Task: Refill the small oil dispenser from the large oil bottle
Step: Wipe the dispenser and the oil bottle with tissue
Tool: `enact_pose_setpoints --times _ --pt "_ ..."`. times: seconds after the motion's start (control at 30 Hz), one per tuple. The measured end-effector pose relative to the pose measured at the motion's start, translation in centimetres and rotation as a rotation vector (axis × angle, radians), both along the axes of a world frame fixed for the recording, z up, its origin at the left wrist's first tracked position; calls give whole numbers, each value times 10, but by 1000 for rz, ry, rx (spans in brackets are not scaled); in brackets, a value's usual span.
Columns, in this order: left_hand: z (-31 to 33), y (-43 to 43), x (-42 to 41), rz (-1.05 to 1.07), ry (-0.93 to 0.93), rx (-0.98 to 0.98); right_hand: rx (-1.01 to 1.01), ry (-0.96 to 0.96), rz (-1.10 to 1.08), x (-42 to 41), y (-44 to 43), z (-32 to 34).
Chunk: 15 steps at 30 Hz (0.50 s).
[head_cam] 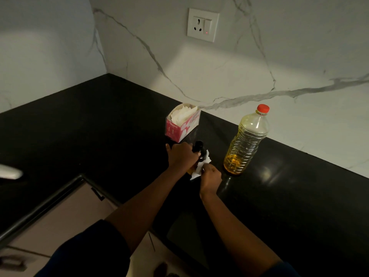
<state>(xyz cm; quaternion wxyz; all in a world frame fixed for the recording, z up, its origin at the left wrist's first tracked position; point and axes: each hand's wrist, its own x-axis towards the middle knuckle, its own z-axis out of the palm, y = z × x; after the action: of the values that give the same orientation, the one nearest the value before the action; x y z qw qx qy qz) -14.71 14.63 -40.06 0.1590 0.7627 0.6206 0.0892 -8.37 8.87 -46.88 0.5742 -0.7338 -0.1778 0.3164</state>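
The small dark oil dispenser with a black cap (199, 151) stands on the glossy black stone worktop (99, 126), just in front of the pink-and-white cardboard tissue box (182, 122) that serves here as landmark. The left hand (182, 155) wraps the dispenser's body in a clenched grip, its cap poking out above the fingers. The right hand (210, 175), nearer the camera than the box, pinches a crumpled white paper tissue (200, 166) against the dispenser's side; in the dim light it seems that yellowish oil shows low in the dispenser, though that part is mostly hidden. To the right of the tissue box and well apart from it, the large clear plastic oil bottle with a red screw cap (247, 140) stands upright, cap on, with golden oil filling only its lower part. Behind the box rises a white marble-veined wall (279, 56), and on it, above the box, a white socket and switch plate (202, 25) shows a small red light.
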Motion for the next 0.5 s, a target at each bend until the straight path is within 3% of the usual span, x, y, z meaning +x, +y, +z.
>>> enact_pose_setpoints --times 0.1,0.27,0.5 --pt "0 2 0 17 -32 -18 89 39 -105 -4 -1 2" --pt "1 -1 4 40 14 -2 172 -107 -133 -3 2 17" --pt "4 5 3 8 -5 -63 -86 -169 20 8 9 4"
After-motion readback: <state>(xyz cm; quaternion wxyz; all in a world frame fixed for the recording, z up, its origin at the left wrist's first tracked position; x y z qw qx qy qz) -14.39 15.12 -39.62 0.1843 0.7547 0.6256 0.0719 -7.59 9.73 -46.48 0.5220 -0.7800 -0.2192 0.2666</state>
